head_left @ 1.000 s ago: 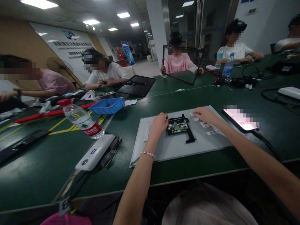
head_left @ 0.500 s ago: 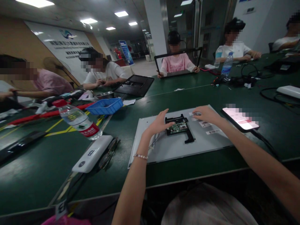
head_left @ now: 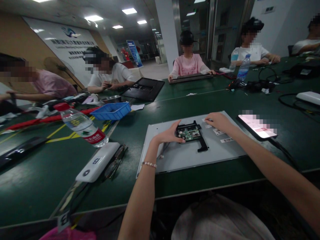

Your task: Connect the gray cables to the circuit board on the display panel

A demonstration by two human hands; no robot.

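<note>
A grey flat panel lies on the green table in front of me. On it sits a black bracket around a green circuit board. My left hand is at the bracket's left side, thumb and fingers spread around its edge. Over the panel's back right part, my right hand has its fingers pinched together; what they hold, if anything, is too small to name. White labels are stuck on the panel below that hand. Thin cables lie beside my left wrist.
Left of the panel are a white power bank, glasses, a tilted water bottle and a blue tray. A lit phone lies right. Several people sit around the table.
My left hand has come down onto the bracket's left edge. My right hand's fingers have drawn closer together. Across the table, a person has lowered a black frame to the tabletop.
</note>
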